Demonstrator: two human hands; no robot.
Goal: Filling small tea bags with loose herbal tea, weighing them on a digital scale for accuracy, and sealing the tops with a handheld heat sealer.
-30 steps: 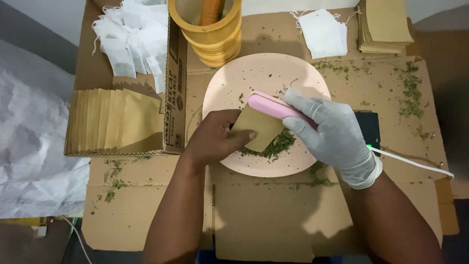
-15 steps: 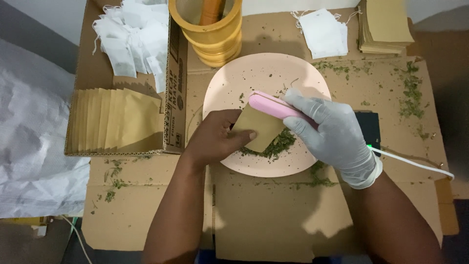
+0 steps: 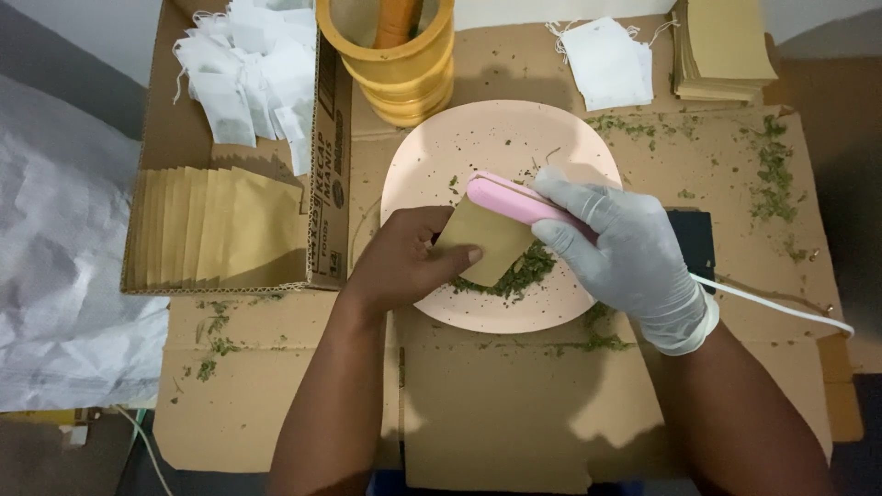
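Left hand (image 3: 404,262) pinching brown pouch (image 3: 485,241); gloved right hand (image 3: 625,248) gripping pink sealer (image 3: 510,199) over plate (image 3: 441,156).

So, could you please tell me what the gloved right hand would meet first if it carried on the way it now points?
Probably the brown paper pouch: the right hand points left with the pink sealer, whose tip already overlaps the pouch's top edge.
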